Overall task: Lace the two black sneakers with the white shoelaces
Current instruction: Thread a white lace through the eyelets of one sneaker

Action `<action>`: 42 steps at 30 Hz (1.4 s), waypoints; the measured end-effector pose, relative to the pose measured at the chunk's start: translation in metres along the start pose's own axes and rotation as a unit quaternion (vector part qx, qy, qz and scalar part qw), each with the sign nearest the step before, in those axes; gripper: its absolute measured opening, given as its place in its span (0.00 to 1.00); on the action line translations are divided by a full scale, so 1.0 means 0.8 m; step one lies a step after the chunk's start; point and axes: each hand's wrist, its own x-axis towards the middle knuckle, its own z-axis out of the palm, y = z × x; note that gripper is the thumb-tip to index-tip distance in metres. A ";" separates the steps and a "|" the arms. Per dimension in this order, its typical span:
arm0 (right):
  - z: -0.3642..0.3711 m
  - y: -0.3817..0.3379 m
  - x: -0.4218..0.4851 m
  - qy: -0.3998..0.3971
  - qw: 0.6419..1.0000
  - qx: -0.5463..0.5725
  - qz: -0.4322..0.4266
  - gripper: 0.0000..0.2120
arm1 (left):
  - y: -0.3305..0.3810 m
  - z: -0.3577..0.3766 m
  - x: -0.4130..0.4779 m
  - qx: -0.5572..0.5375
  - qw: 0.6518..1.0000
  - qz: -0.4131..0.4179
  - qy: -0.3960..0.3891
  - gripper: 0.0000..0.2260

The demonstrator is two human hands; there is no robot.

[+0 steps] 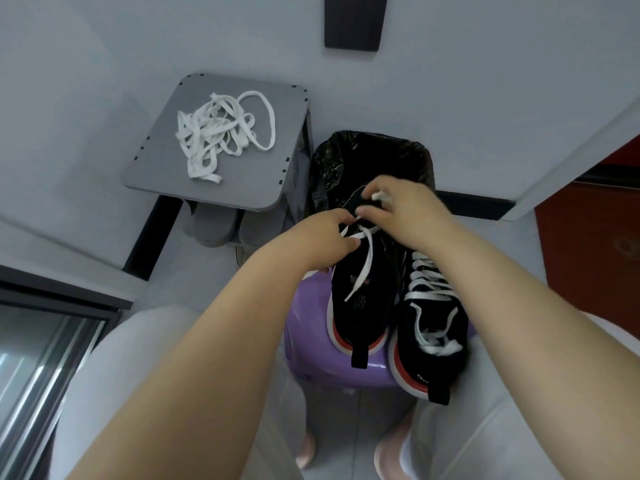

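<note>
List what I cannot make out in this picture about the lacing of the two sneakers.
Head view: front eyelets of the left sneaker, hidden under the left hand and right hand, which pinch the lace.
Head view: toe of the right sneaker, covered by the right forearm.
Head view: number of laces in the pile, too tangled.

We lose the toe of the partly laced black fabric sneaker (363, 306) behind the left hand (322, 237) and right hand (401, 209); the flat white shoelace (366, 265) vanishes into both.

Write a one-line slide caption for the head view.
Left hand and right hand pinch a white shoelace over the mostly unlaced black sneaker on a purple stool, beside the laced sneaker.
</note>
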 end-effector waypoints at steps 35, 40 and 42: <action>-0.019 0.015 -0.004 -0.041 0.993 -0.001 0.108 0.13 | -0.004 0.001 0.003 0.002 1.000 0.013 0.006 0.24; -0.007 0.007 -0.005 -0.031 0.992 -0.014 0.122 0.13 | -0.002 0.001 0.001 0.005 1.000 0.026 0.005 0.23; -0.011 0.009 -0.005 -0.019 0.995 -0.018 0.093 0.08 | -0.002 0.001 0.002 0.000 1.000 0.020 0.000 0.23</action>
